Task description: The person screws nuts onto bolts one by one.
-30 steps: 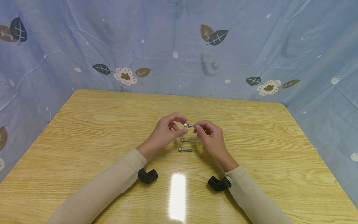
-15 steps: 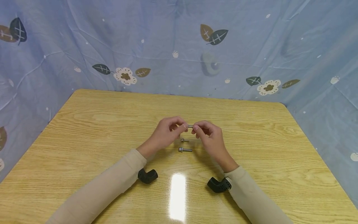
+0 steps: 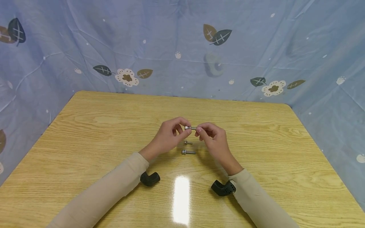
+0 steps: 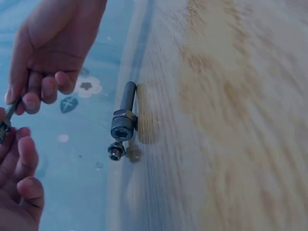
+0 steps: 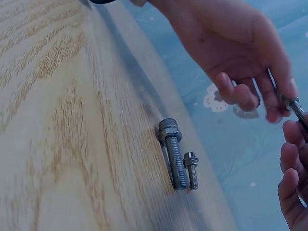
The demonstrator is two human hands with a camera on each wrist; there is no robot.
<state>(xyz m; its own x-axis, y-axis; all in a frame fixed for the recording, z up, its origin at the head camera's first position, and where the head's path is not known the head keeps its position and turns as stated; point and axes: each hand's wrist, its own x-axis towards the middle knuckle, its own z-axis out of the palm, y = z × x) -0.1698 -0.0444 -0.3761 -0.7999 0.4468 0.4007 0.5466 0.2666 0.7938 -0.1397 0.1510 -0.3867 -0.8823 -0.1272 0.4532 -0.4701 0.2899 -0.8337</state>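
Observation:
A silver bolt (image 3: 193, 128) with a nut near its head is held up over the table, lying roughly level. My right hand (image 3: 214, 136) pinches its threaded end between thumb and fingers. At the head and nut, my left hand (image 3: 172, 133) has its thumb and forefinger around the metal; the right wrist view shows the thumb tip against the nut (image 5: 291, 103). Below the hands lie a small bolt (image 3: 188, 142) and a larger socket-head bolt (image 3: 188, 152), each with a nut near its head. Fingertips partly hide the held bolt.
The wood-grain table (image 3: 99, 133) runs wide around both hands. A blue patterned curtain (image 3: 171, 41) hangs behind it and at the sides. Black curved mounts (image 3: 223, 188) sit at both wrists. Light glares off the near table surface.
My left thumb and forefinger have closed over the bolt's head and then parted slightly, so the head and nut show again. The right hand keeps its pinch; the two lying bolts stay put.

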